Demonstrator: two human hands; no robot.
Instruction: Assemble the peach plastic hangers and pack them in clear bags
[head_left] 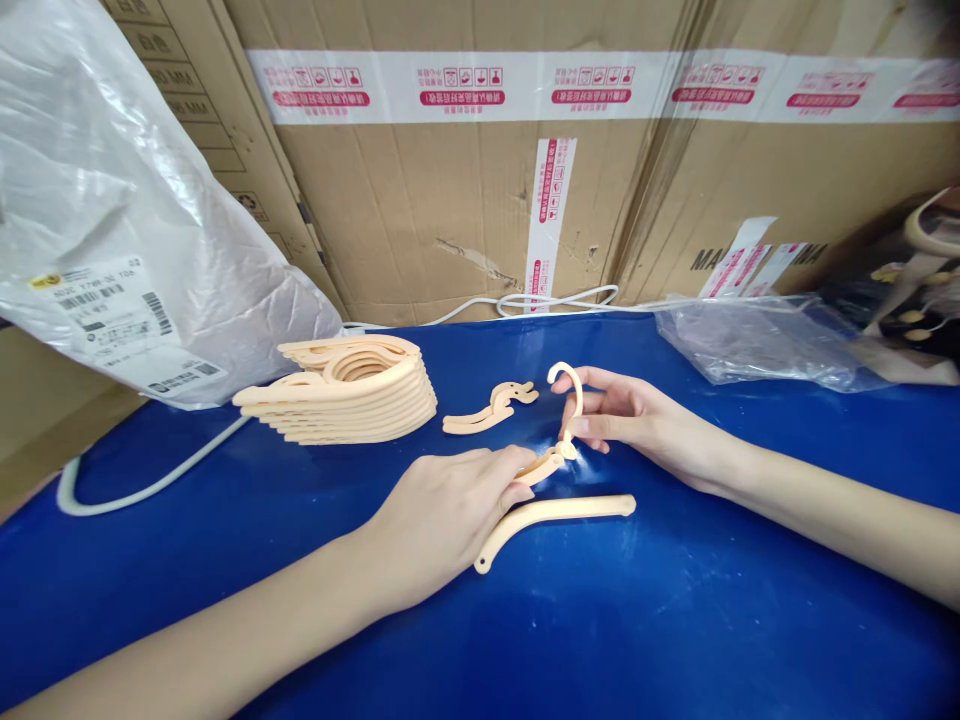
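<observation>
My left hand [450, 515] is closed around a peach-coloured plastic hanger arm [541, 468], mostly covered by the fingers. Between thumb and fingers, my right hand [626, 405] pinches a cream hanger hook [576, 388], its curl pointing up. The base of the hook meets the end of the hanger arm; whether they are joined I cannot tell. Just in front lies a loose curved hanger arm [570, 508] with a hole at its left end. Behind my left hand rests another peach hanger piece [491, 408] with a wavy outline.
A neat stack of peach hangers [352, 395] stands at the back left, beside a large plastic-wrapped parcel [165, 240]. Cardboard boxes [450, 200] wall off the back of the blue table [712, 610]. A white cable [157, 490] and a clear plastic bag [765, 340] lie near the edges.
</observation>
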